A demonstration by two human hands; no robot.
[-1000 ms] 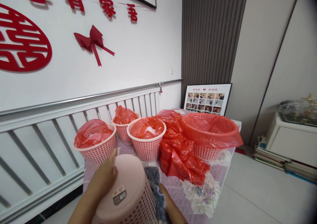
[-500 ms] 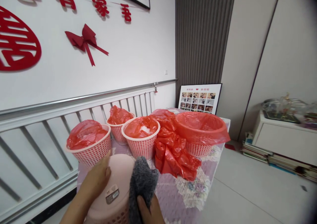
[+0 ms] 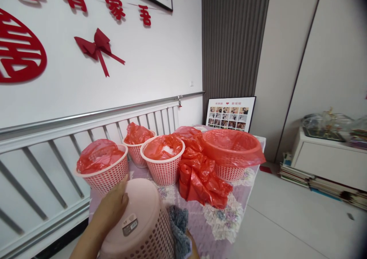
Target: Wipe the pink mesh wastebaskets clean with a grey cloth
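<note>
A pink perforated plastic basket (image 3: 143, 209) is tipped so its solid base, with a label on it, faces up toward me. My left hand (image 3: 116, 201) grips the basket at the left edge of its base, thumb lying on the base. Against the basket's right side is a grey cloth (image 3: 179, 228), held by my right hand (image 3: 192, 245). Most of that hand is hidden behind the cloth and basket. Just beyond stand pink baskets lined with red plastic bags: one at left (image 3: 104, 171), one behind (image 3: 139, 144), and one in the middle (image 3: 163, 159).
A roll of red plastic bags (image 3: 197, 178) lies crumpled on the lace-patterned tablecloth (image 3: 223, 220). A larger bag-lined basket (image 3: 233, 148) stands at the table's right. A white radiator (image 3: 57, 167) runs along the left. Right of the table is a white cabinet (image 3: 327, 156).
My right hand and the grey cloth have moved right and down, from the edge of the base to the basket's perforated side. My left hand has kept its grip.
</note>
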